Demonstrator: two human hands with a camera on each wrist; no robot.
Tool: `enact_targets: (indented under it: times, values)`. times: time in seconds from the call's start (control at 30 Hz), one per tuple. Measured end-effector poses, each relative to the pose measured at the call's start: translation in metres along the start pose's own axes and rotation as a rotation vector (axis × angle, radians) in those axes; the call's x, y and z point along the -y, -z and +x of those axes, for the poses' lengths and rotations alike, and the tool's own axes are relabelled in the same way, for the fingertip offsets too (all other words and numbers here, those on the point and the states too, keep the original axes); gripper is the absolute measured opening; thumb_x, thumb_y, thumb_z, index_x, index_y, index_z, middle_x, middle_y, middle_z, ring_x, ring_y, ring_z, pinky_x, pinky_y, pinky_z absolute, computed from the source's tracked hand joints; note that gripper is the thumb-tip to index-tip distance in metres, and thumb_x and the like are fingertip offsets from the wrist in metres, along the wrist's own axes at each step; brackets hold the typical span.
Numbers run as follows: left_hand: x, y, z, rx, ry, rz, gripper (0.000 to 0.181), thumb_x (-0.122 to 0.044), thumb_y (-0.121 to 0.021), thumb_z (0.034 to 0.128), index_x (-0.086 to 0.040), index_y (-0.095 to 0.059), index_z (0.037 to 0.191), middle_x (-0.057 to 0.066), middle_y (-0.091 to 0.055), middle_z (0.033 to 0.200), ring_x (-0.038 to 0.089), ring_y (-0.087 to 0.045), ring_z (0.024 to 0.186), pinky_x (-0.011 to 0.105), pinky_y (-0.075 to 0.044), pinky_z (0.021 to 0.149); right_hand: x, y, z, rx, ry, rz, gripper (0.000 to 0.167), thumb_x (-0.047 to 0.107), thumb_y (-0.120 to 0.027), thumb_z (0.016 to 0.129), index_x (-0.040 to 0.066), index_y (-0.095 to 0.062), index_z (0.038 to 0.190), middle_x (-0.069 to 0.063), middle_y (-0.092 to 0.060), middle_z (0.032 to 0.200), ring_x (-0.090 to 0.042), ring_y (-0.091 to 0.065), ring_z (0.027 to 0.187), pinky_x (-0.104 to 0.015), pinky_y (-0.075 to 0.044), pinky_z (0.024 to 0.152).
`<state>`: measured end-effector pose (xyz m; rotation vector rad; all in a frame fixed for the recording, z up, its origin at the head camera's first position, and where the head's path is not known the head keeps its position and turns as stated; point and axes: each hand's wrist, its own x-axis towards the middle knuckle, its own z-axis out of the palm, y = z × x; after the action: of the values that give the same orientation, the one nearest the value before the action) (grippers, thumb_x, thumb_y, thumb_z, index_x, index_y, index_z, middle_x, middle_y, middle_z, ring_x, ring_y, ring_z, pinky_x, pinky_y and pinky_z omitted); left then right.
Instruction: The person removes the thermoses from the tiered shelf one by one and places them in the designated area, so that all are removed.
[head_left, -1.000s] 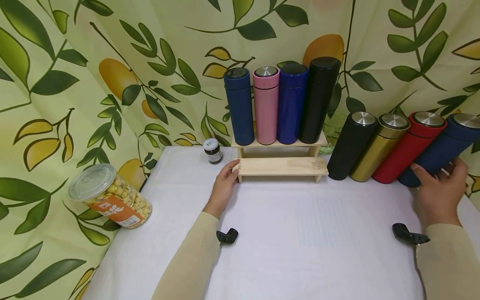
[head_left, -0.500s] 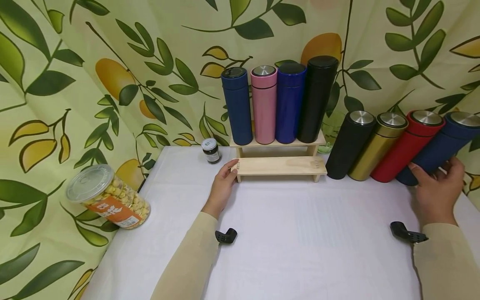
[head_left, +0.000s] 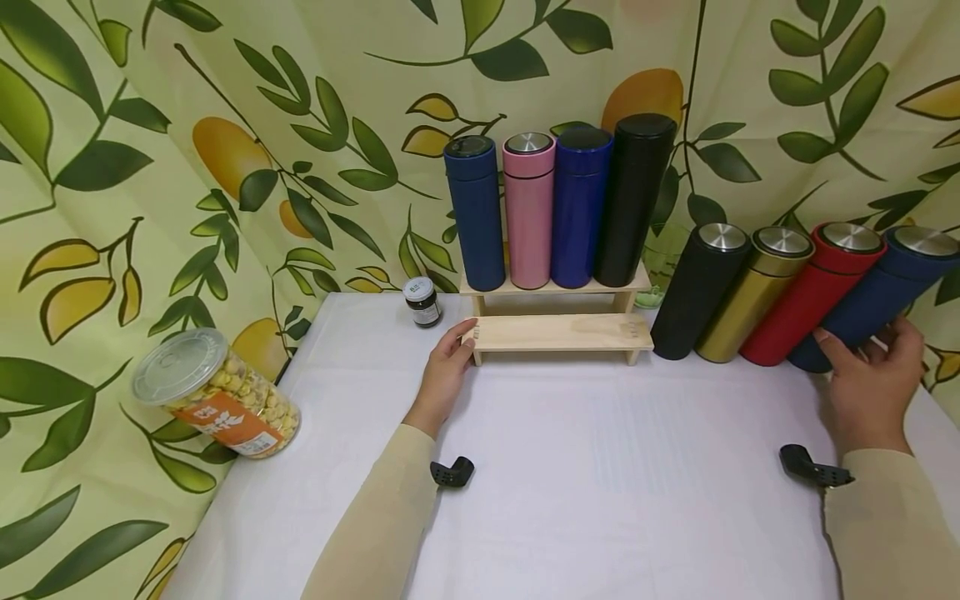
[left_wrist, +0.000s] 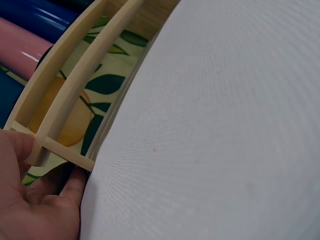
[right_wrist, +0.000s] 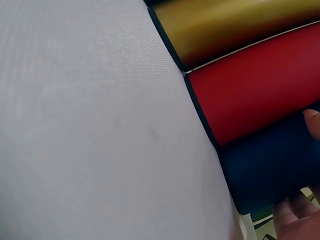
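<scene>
My left hand (head_left: 441,377) grips the left end of a two-step wooden rack (head_left: 562,332); in the left wrist view my thumb and fingers (left_wrist: 75,187) lie on either side of its end. On the rack's upper step stand a dark blue thermos (head_left: 476,217), a pink thermos (head_left: 531,221), a glossy blue thermos (head_left: 581,212) and a black thermos (head_left: 637,208). With thumb and curled fingers, my right hand (head_left: 877,392) holds the lower part of another blue thermos (right_wrist: 270,165), beside the red thermos (right_wrist: 255,85). Then come gold (head_left: 753,300) and matte black (head_left: 701,292) ones, all on the table.
At the left stands a clear plastic jar (head_left: 225,400) of yellow snacks with an orange label. A small dark jar (head_left: 423,302) sits left of the rack. Behind the matte black thermos is a greenish glass (head_left: 662,262). Patterned curtain (head_left: 337,108) borders the white table (head_left: 600,483).
The right hand and its blue thermos have shifted slightly left, toward the red thermos. My left hand has kept its place on the rack.
</scene>
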<state>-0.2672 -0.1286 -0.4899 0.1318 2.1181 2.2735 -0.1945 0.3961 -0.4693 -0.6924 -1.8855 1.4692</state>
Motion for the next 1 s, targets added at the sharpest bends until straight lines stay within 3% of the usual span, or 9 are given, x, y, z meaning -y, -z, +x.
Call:
enact_targets:
  times: [0.33, 0.53, 0.67, 1.0]
  values:
    - [0.001, 0.0, -0.001, -0.007, 0.015, 0.031, 0.042, -0.01, -0.052, 0.1155, -0.013, -0.059, 0.157, 0.006, -0.04, 0.17, 0.025, -0.047, 0.149, 0.036, -0.045, 0.118, 0.027, 0.002, -0.017, -0.059, -0.048, -0.079, 0.062, 0.028, -0.062, 0.112, 0.034, -0.032, 0.166, 0.012, -0.036, 0.163, 0.001, -0.037, 0.142, -0.021, -0.03, 0.119]
    - [0.0, 0.0, -0.001, -0.002, 0.003, 0.021, 0.042, -0.009, -0.052, 0.1154, -0.011, -0.059, 0.157, 0.008, -0.042, 0.169, 0.025, -0.047, 0.149, 0.037, -0.045, 0.118, 0.033, 0.002, -0.01, -0.21, 0.062, -0.037, 0.054, 0.032, -0.066, 0.11, 0.029, -0.043, 0.158, 0.014, -0.045, 0.148, 0.004, -0.046, 0.125, -0.017, -0.037, 0.11]
    - [-0.001, 0.001, -0.002, 0.003, -0.005, 0.008, 0.042, -0.008, -0.052, 0.115, -0.009, -0.058, 0.157, 0.01, -0.041, 0.169, 0.027, -0.046, 0.149, 0.039, -0.044, 0.119, 0.044, -0.001, -0.01, -0.286, 0.097, -0.015, 0.048, 0.031, -0.066, 0.111, 0.024, -0.047, 0.154, 0.014, -0.049, 0.144, 0.003, -0.048, 0.122, -0.017, -0.038, 0.109]
    - [0.0, 0.0, -0.001, 0.004, -0.004, 0.013, 0.042, -0.01, -0.052, 0.1157, -0.012, -0.059, 0.157, 0.009, -0.042, 0.169, 0.025, -0.047, 0.149, 0.037, -0.046, 0.118, 0.074, -0.01, -0.025, -0.274, 0.15, 0.036, 0.044, 0.026, -0.061, 0.113, 0.02, -0.047, 0.154, 0.012, -0.051, 0.143, 0.0, -0.047, 0.125, -0.018, -0.037, 0.107]
